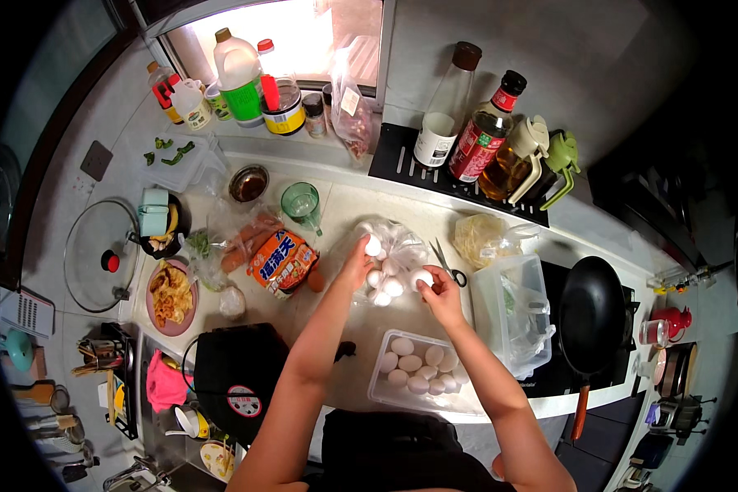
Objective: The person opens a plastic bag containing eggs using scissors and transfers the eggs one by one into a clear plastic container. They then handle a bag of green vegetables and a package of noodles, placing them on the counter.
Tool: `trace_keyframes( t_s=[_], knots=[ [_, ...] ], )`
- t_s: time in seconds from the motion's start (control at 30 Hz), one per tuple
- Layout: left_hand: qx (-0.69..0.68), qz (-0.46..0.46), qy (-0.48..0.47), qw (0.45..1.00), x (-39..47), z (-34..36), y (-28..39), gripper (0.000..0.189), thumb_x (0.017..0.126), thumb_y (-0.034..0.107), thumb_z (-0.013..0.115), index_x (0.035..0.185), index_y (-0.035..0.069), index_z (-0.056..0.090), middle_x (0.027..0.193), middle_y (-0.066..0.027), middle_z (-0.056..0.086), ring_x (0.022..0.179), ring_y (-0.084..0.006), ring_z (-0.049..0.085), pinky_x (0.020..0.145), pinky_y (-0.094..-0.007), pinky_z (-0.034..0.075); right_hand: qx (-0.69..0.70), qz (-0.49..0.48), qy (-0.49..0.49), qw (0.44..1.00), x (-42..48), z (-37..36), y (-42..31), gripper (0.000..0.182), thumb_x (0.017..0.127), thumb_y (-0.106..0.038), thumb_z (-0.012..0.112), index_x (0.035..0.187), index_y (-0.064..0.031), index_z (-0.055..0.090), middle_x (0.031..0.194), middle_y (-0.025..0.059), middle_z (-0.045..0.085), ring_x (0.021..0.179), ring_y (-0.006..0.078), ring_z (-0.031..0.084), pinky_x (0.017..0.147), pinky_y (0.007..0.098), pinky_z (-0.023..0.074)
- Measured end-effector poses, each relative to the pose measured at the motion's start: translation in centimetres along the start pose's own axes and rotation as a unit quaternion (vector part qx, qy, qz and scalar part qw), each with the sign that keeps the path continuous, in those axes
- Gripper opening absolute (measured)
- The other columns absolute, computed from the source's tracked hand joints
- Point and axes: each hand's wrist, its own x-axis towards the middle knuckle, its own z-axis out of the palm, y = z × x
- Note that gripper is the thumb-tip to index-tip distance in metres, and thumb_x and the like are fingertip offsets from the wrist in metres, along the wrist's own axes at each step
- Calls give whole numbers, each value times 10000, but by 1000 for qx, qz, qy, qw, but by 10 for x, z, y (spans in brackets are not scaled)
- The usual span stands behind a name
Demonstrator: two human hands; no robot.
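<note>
A clear plastic bag [400, 237] of white eggs lies on the pale countertop, its mouth spread around several eggs. At the bag's left side, my left hand [358, 265] grips a white egg [373, 246]. My right hand [441, 292] holds another egg [422, 279] between thumb and fingers at the bag's right edge. Nearer to me stands a clear plastic box [378, 387] with several eggs [427, 372] inside. My right forearm crosses over its right side and hides part of it.
Scissors [450, 264] lie right of the bag. Further right are a tall plastic container [498, 295] and a black frying pan [592, 313] on the hob. Leftward sit an instant noodle pack [283, 263], a green glass cup [301, 203] and a black appliance [234, 369].
</note>
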Motion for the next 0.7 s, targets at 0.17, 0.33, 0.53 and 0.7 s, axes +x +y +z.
trace_keyframes(
  t_s=[0.17,0.33,0.53,0.7],
  knots=[
    [102,74,16,992,-42,-16,-9,521,809,476,536,1152,88,480,1111,-39,524,1056,-148,469,923,-343,331,54,-2,-3,999,-45,-23,-16,363,795,-32,615,1137,-28,493,981,31,599,757,54,548,578,179,439],
    [297,253,18,921,-147,-1,-6,328,714,138,718,970,24,548,957,-39,584,775,-148,581,637,-235,467,21,-21,-15,999,-118,-48,-21,405,773,-32,635,1154,-37,496,969,31,609,805,75,566,646,208,467],
    [518,330,-139,777,-242,53,-31,421,661,176,737,997,55,516,912,-106,577,800,-250,579,708,-334,477,-257,-15,-68,964,-172,-53,-10,441,713,-195,695,1104,-59,543,799,80,636,627,134,599,595,264,489],
    [748,345,-138,550,-220,64,-88,298,628,130,675,865,36,519,834,-130,585,806,-273,581,654,-351,499,-451,-116,-82,881,-158,-47,22,397,686,-230,664,1002,-23,543,835,132,623,674,261,622,580,354,495]
  ],
)
